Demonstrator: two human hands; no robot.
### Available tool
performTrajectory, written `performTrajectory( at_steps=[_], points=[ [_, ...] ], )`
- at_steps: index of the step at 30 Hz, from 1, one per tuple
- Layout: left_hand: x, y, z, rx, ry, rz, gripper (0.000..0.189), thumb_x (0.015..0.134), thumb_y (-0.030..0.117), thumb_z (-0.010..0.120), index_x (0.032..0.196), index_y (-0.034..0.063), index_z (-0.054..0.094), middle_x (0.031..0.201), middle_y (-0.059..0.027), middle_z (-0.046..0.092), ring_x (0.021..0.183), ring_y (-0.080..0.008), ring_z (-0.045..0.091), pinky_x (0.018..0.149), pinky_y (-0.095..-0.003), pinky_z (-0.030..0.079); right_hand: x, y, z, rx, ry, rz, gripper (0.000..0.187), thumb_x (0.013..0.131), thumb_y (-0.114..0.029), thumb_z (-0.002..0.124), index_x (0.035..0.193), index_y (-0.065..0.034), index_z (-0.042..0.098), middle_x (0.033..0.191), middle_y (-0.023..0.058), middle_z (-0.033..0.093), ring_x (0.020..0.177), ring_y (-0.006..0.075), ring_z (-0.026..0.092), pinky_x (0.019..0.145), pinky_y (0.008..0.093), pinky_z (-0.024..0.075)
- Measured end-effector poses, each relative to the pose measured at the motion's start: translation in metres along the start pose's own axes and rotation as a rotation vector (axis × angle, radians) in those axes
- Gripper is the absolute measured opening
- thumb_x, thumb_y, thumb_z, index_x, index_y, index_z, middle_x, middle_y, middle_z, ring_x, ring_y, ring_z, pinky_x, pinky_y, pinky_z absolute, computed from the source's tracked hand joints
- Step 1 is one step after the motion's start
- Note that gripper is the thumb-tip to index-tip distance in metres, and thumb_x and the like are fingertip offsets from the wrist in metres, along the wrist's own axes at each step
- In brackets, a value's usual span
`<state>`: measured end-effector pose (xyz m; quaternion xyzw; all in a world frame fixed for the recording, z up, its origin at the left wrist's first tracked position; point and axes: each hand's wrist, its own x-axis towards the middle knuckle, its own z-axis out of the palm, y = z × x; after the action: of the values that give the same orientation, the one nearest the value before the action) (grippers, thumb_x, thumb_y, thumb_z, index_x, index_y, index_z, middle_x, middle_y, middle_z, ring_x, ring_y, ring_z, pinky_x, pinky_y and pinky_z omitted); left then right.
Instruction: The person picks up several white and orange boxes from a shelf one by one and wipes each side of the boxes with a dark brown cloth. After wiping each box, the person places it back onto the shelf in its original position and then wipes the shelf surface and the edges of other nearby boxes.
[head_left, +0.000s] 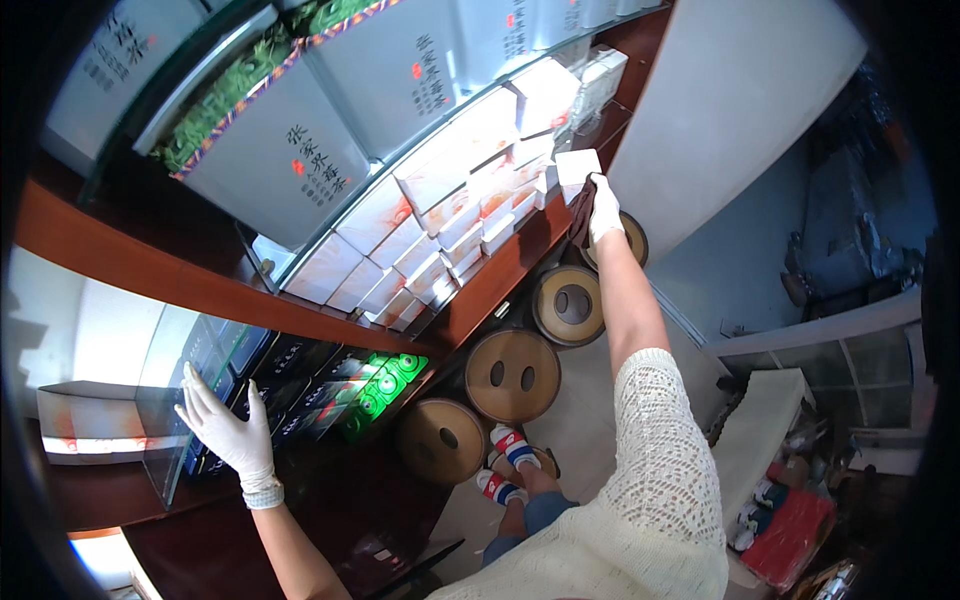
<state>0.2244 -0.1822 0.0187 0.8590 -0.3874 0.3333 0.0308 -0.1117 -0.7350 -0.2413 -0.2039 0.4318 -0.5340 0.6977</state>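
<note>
My right hand (604, 208), in a white glove, holds a dark brown cloth (582, 214) against a small white box (577, 166) at the right end of the lower display shelf. Stacks of white boxes with orange swirls (450, 217) fill the shelf beside it. My left hand (231, 435), also gloved in white, has its fingers spread at a glass panel (166, 442) on the left, with nothing seen in it. Dark blue boxes (277, 356) and bright green packages (386, 384) lie behind and beside that glass.
Large grey boxes with writing (262, 157) stand on a glass shelf above. Round stools with brown tops (513, 375) line the floor under the wooden shelf edge (187, 277). A pale bench (757, 435) and a red package (787, 536) are at the lower right.
</note>
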Motion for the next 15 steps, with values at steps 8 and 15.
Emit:
performTrajectory(
  at_steps=[8, 15],
  points=[
    [-0.005, -0.005, 0.01, 0.059, 0.073, -0.02, 0.088, 0.08, 0.028, 0.072, 0.152, 0.0058, 0.025, 0.147, -0.0155, 0.043, 0.135, -0.0329, 0.041, 0.116, -0.0542, 0.02, 0.017, 0.013, 0.048, -0.4, -0.182, -0.045, 0.032, 0.089, -0.037, 0.059, 0.099, -0.0082, 0.068, 0.087, 0.0062, 0.066, 0.075, 0.0203, 0.06, 0.071, 0.0321, 0.0492],
    [0.001, 0.005, 0.023, -0.019, 0.107, 0.011, 0.088, 0.079, 0.025, 0.072, 0.151, 0.0041, 0.026, 0.145, -0.0162, 0.044, 0.134, -0.0338, 0.042, 0.116, -0.0526, 0.021, 0.068, -0.024, 0.008, -0.824, -0.303, -0.403, 0.041, 0.093, -0.036, 0.056, 0.118, -0.0038, 0.065, 0.11, 0.0101, 0.067, 0.099, 0.021, 0.06, 0.088, 0.0339, 0.0462]
  ],
)
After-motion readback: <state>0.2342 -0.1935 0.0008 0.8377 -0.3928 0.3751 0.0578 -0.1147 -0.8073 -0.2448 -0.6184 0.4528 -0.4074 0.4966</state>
